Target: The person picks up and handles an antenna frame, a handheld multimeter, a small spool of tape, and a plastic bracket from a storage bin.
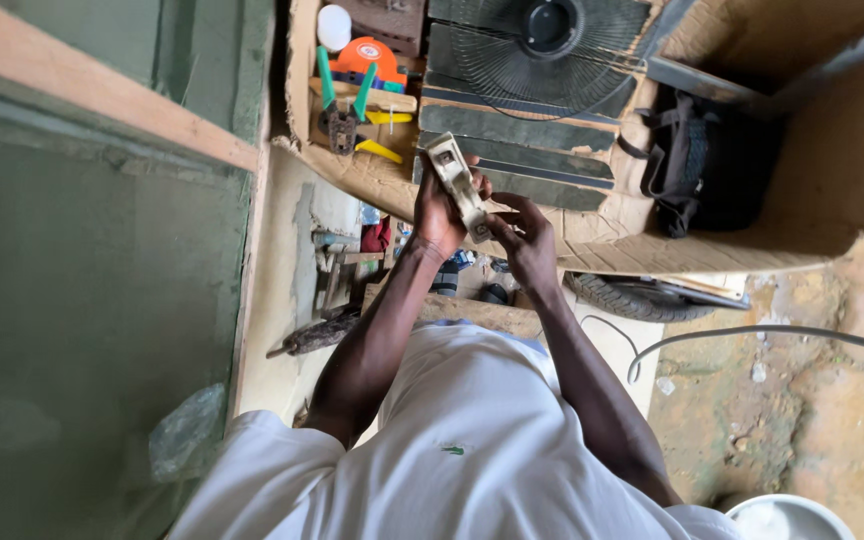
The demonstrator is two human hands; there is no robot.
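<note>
My left hand [437, 212] and my right hand [524, 240] are raised together in front of my white shirt [472, 440]. Between them is a beige rectangular part [457, 182] that looks like an electrical switch body, tilted with one end pointing up and left. The left hand grips it from the left side. The right hand's fingers pinch its lower end. The hands are over the edge of a wooden bench [592, 245].
On the bench lie green-handled pliers [342, 110], an orange tape measure [367, 55], dark slats [522, 150], a black fan grille [542, 40] and a black bag [702, 160]. A tyre [642, 297], a grey cable [752, 333] and a white bucket [787, 518] sit on the dirt floor.
</note>
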